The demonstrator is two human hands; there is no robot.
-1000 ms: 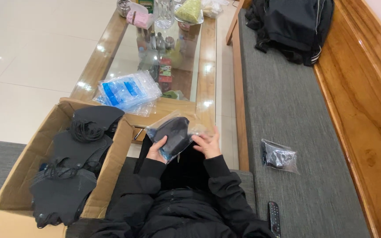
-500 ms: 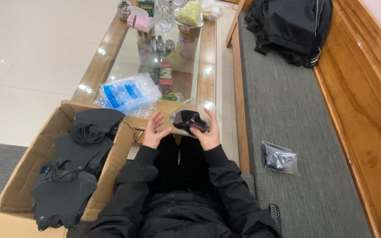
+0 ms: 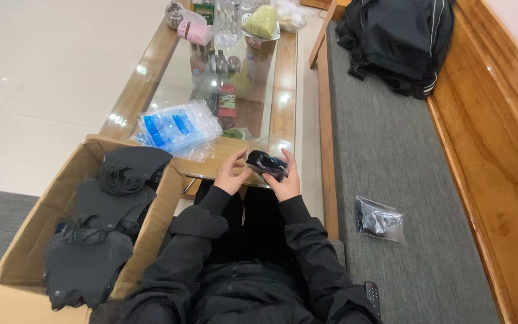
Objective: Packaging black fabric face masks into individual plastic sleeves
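Black padded jacket, long sleeves bunched in folds down to the wrists; slightly shiny fabric over chest and upper arms. Dark trousers on the legs. Left hand (image 3: 230,174) and right hand (image 3: 284,180) bare, no gloves, no rings visible.

Packaging-wise there's a fair bit here. A small clear plastic bag (image 3: 266,162) with something dark rolled up inside sits between the left hand (image 3: 231,174) and right hand (image 3: 285,179), both fingers wrapped on it, just over the near edge of the worktop (image 3: 285,78). A stack of clear bags with blue print (image 3: 178,128) lies on the worktop's near left corner. An open brown cardboard box (image 3: 31,240) full of dark fabric pieces stands on the floor at left. Another clear bag with dark contents (image 3: 379,219) lies on the grey bench cushion at right. At the worktop's far end there's a small green-labelled box (image 3: 204,10) and a pink packet (image 3: 196,32).
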